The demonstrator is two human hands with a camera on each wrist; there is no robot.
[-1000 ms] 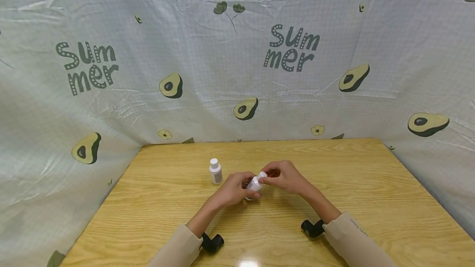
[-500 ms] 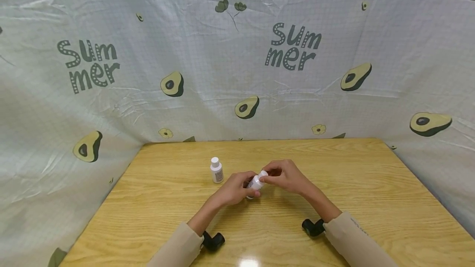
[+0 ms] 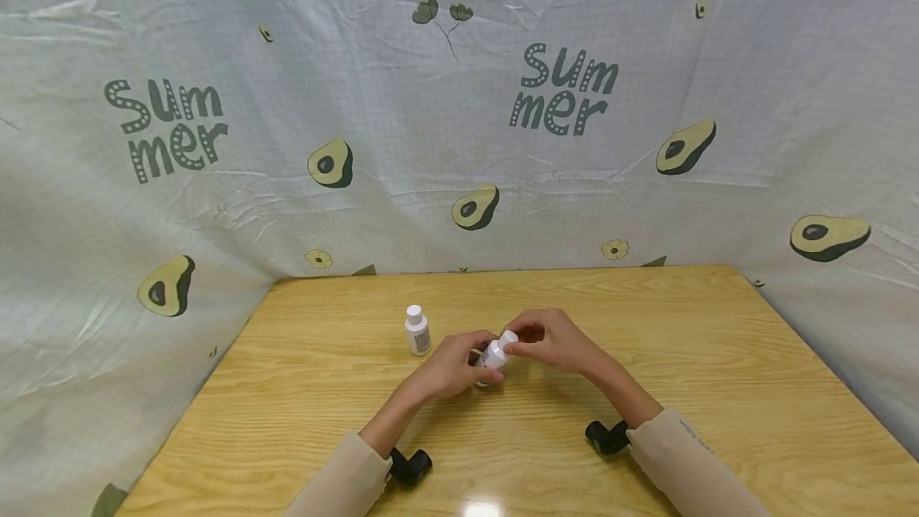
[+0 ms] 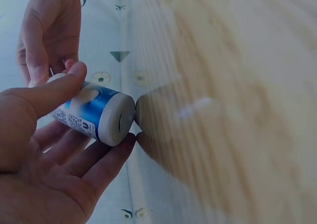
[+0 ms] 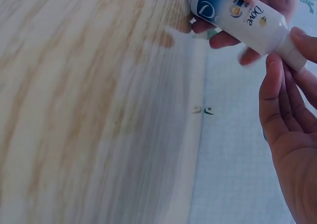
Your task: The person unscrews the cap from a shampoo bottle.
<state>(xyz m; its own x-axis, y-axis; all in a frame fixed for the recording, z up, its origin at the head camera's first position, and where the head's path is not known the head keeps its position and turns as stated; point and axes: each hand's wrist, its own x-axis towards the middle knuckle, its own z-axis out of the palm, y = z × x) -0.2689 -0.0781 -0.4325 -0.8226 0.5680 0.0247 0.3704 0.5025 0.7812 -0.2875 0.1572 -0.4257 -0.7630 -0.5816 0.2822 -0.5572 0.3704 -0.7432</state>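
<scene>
My left hand (image 3: 454, 367) grips the body of a small white Dove bottle (image 5: 242, 18) with a blue band, thumb on one side and fingers on the other. The bottle leans with its capped end toward the right, its base close over the table in the left wrist view. My right hand (image 3: 551, 339) pinches the bottle's white cap (image 5: 291, 54) between thumb and fingers. A second white bottle (image 3: 417, 331), capped and upright, stands on the table to the left of my left hand.
The wooden table (image 3: 301, 405) has a glossy, reflecting top. Behind it and at both sides hangs a pale cloth (image 3: 402, 102) printed with avocados and lettering. Black wrist-worn devices (image 3: 411, 467) sit under both sleeves.
The hands keep their hold on the bottle and its cap, with barely any movement. The whole view shifts slightly between frames; the second bottle stays in place.
</scene>
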